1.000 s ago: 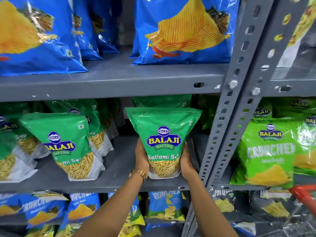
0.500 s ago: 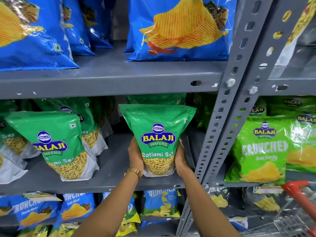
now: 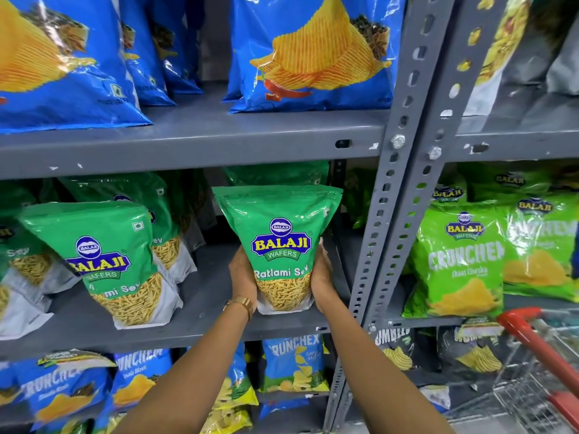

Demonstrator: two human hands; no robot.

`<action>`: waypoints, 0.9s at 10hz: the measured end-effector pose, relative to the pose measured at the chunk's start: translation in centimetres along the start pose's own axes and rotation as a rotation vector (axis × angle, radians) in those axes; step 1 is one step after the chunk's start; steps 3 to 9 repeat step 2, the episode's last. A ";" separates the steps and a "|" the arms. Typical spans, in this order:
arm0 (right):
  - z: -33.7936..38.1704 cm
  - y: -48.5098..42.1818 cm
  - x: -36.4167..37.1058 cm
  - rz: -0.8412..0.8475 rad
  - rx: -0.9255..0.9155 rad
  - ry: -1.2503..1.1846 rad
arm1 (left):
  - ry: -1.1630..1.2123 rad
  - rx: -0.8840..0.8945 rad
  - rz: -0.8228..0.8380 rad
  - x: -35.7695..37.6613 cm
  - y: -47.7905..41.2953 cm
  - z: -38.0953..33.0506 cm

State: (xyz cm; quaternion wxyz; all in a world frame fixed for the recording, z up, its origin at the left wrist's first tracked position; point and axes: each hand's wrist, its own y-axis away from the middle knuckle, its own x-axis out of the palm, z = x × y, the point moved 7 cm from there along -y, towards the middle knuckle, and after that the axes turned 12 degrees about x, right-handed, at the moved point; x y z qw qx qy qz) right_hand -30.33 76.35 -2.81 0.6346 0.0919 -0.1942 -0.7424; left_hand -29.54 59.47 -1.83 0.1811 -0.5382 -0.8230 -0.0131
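A green Ratlami Sev pouch (image 3: pixel 279 245) stands upright at the front of the grey middle shelf (image 3: pixel 206 321), just left of the slotted upright. My left hand (image 3: pixel 242 277), with a gold watch on its wrist, grips the pouch's lower left side. On the lower right side my right hand (image 3: pixel 322 277) grips it too. The fingers of both hands are hidden behind the pouch. Another pouch of the same kind (image 3: pixel 275 175) shows behind it.
More green sev pouches (image 3: pixel 103 261) lean on the shelf to the left. Blue chip bags (image 3: pixel 313 54) fill the shelf above. A grey slotted post (image 3: pixel 391 214) stands at right, with light-green Crunchex bags (image 3: pixel 460 261) beyond. A red-handled trolley (image 3: pixel 539 346) sits at lower right.
The view has shifted slightly and the trolley has come further into view at lower right. Both hands stay on the pouch in about the same place on the shelf.
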 end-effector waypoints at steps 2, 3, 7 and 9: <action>-1.7 4.3 -1.5 -0.145 -0.023 0.006 | 0.078 -0.048 -0.044 -1.1 1.7 -0.6; -1.7 4.3 -1.5 -0.145 -0.023 0.006 | 0.078 -0.048 -0.044 -1.1 1.7 -0.6; -1.7 4.3 -1.5 -0.145 -0.023 0.006 | 0.078 -0.048 -0.044 -1.1 1.7 -0.6; -1.7 4.3 -1.5 -0.145 -0.023 0.006 | 0.078 -0.048 -0.044 -1.1 1.7 -0.6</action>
